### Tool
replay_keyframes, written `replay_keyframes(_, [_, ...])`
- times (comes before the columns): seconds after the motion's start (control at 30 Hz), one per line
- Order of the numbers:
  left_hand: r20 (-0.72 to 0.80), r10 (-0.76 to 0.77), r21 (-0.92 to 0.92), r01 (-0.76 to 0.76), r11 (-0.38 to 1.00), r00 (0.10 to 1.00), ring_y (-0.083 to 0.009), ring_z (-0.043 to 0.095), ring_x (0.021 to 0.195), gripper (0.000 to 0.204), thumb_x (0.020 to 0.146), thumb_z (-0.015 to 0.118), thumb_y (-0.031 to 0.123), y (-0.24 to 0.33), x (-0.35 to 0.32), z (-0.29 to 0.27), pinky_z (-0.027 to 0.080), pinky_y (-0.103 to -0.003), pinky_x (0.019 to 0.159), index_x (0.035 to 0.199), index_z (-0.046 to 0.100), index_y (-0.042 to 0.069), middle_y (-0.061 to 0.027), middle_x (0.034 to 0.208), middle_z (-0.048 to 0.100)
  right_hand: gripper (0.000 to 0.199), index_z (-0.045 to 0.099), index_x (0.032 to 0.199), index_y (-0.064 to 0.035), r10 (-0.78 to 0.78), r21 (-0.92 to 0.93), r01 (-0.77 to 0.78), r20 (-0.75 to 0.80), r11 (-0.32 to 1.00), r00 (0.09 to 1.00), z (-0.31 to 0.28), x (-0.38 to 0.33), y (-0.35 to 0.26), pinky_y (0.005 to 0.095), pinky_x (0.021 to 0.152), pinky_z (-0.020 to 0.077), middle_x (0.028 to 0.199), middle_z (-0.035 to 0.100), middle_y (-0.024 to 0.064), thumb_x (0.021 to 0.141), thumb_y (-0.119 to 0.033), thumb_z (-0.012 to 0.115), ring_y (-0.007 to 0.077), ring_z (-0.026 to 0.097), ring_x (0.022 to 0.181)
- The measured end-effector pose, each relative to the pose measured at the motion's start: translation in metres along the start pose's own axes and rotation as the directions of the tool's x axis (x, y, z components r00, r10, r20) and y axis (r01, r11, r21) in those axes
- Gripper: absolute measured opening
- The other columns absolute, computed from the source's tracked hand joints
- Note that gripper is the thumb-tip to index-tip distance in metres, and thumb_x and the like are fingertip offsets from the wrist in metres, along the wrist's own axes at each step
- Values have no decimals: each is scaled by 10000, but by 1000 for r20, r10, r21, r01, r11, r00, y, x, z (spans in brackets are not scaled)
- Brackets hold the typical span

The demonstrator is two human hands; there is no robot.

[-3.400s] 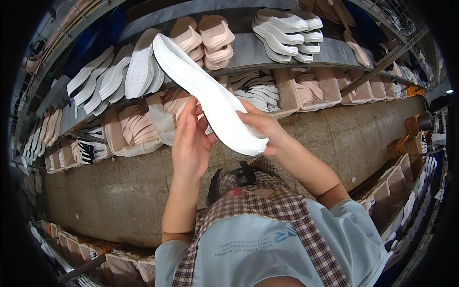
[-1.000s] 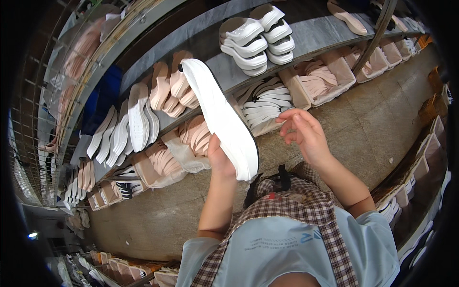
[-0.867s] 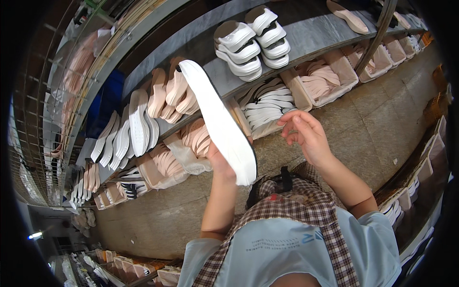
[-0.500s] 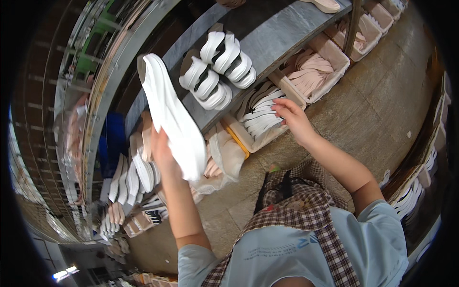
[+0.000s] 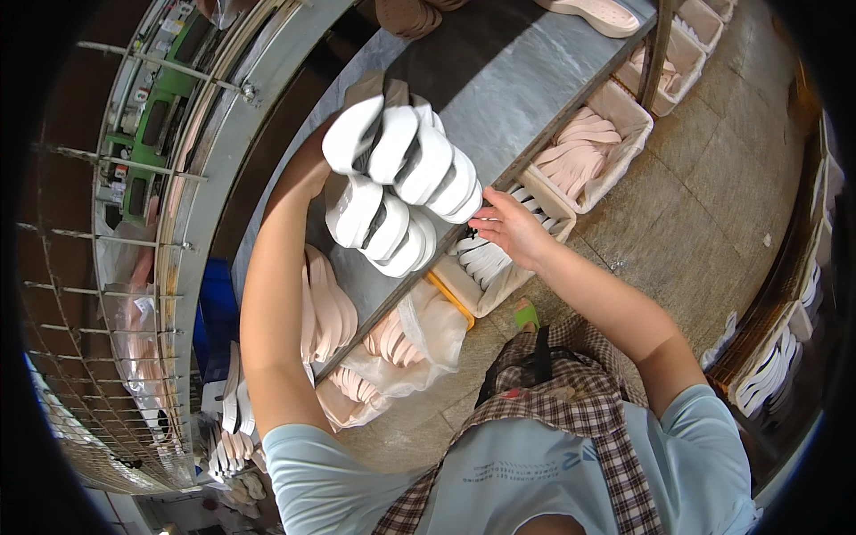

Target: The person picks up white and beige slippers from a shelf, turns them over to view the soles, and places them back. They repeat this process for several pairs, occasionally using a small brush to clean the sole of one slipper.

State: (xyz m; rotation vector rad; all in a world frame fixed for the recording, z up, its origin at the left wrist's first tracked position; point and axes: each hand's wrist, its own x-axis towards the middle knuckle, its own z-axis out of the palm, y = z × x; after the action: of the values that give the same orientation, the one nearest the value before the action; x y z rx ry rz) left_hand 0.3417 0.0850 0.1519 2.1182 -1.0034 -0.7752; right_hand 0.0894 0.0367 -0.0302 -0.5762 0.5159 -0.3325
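Observation:
Two rows of white shoe soles (image 5: 401, 178) stand on edge on a grey metal shelf (image 5: 508, 80). My left arm reaches up to that shelf, and my left hand (image 5: 310, 168) is mostly hidden behind the back of the white soles, so its grip cannot be made out. My right hand (image 5: 513, 230) is at the shelf's front edge, fingers apart and holding nothing. Its fingertips are by the lower end of the front row. Just below it sits a cardboard box of white soles (image 5: 486, 267).
A box of pink soles (image 5: 588, 152) sits to the right on the lower level. A clear plastic bag of pink soles (image 5: 419, 339) and loose pink soles (image 5: 325, 303) lie below the shelf. A wire rack (image 5: 116, 267) stands at left. Concrete floor (image 5: 713, 178) is at right.
My left hand carried the long white sole up to the shelf and now sits behind the stacked white soles. My right hand moved from the lower box up to the shelf edge.

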Motion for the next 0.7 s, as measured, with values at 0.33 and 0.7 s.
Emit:
replay_keyframes(0.33, [252,584,169,-629,759,772,-238,311,1336,621,953,435,437,24,100,53,212,-330,1102,1441,265,91,-116,1436,350,367,533,1050,-15,-281,20,290,-196,957,940,-34,8,-60,274,781,438,932,550,43,907,-352,559,132,499,842])
replay_keyframes(0.7, [130,385,464,-400,790,913,-227,290,1354,639,928,374,549,37,160,83,237,-387,1101,1434,284,168,-78,1469,307,489,473,1188,94,-356,-204,316,-209,927,911,-59,13,-86,253,739,485,930,588,94,883,-265,604,132,561,814])
